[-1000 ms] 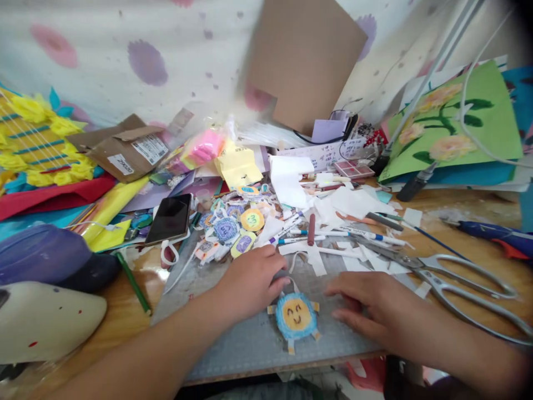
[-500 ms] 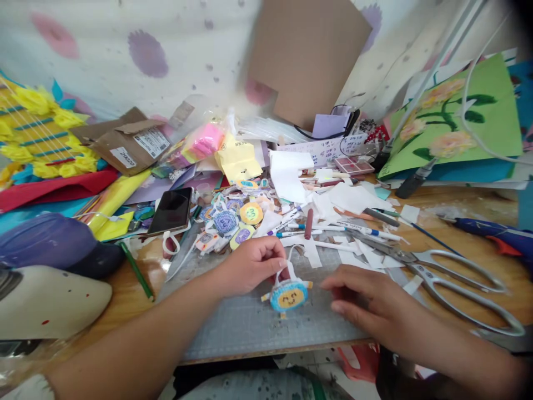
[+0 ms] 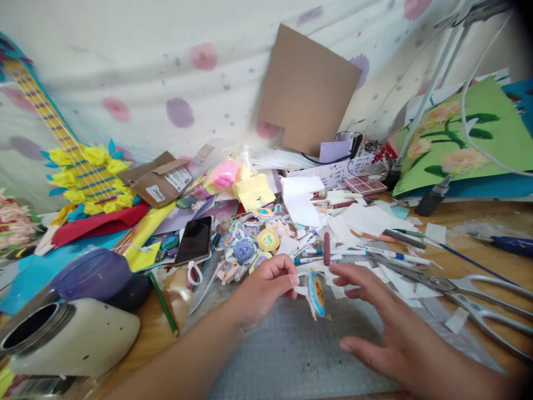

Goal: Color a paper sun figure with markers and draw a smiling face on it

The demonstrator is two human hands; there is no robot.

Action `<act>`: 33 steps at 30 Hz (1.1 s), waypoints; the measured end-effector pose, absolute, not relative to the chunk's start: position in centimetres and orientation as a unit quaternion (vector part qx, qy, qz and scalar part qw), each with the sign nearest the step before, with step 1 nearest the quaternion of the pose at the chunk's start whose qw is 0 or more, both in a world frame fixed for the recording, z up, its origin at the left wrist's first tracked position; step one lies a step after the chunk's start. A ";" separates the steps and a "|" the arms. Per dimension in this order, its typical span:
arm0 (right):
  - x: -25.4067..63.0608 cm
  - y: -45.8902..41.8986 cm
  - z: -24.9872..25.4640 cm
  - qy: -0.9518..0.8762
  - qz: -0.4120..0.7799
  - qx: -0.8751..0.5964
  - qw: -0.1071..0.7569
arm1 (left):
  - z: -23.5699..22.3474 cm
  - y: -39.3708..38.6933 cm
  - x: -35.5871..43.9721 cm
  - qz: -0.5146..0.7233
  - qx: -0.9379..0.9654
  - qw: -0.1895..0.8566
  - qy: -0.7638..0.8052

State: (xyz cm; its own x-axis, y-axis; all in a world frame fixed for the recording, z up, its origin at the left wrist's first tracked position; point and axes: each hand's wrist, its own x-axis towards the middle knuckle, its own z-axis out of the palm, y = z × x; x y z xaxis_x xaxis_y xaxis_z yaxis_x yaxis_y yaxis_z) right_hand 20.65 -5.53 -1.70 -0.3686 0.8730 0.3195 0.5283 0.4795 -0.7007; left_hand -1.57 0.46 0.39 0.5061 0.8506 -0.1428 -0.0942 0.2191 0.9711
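Observation:
Between the fingertips of my left hand [image 3: 270,286] is the white strap of a small round paper charm [image 3: 317,294], blue-rimmed with a yellow-orange middle. The charm hangs edge-on above the grey cutting mat [image 3: 287,355], its front turned to the right. My right hand [image 3: 370,316] is just right of the charm, thumb and fingers spread, holding nothing and apart from it. Behind my left hand lies a heap of similar charms, among them a purple one [image 3: 244,250] and a yellow one [image 3: 268,240].
Large scissors [image 3: 453,289] lie at the right beside paper scraps and markers [image 3: 391,254]. A phone [image 3: 195,240], a green pencil [image 3: 164,303] and a tipped cream jar [image 3: 83,333] are at left. A cardboard sheet [image 3: 308,89] leans on the back curtain.
The charm has turned from facing me to edge-on and been lifted slightly. My right hand has opened wider. The view has tilted up and shifted left.

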 end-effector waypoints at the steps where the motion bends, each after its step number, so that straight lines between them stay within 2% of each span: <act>1: 20.7 -5.3 -1.6 -0.779 0.248 -0.445 0.366 | 0.4 0.5 -1.6 0.348 0.524 0.691 0.357; 4: 21.0 -4.6 -1.7 -0.773 0.254 -0.432 0.388 | 0.5 0.5 -1.6 0.362 0.515 0.700 0.338; 13: 20.3 -4.5 -1.2 -0.812 0.315 -0.434 0.231 | 0.5 0.2 -1.8 0.365 0.447 0.779 0.246; 15: 19.9 -4.8 -1.1 -0.814 0.307 -0.442 0.218 | 0.4 0.3 -1.9 0.360 0.434 0.792 0.236; 23: 18.2 -5.0 -0.9 -0.847 0.231 -0.372 0.300 | 0.4 0.4 -1.6 0.355 0.392 0.819 0.221; 33: 18.6 -4.6 -1.1 -0.856 0.130 -0.356 0.353 | 0.5 0.3 -1.6 0.336 0.400 0.821 0.231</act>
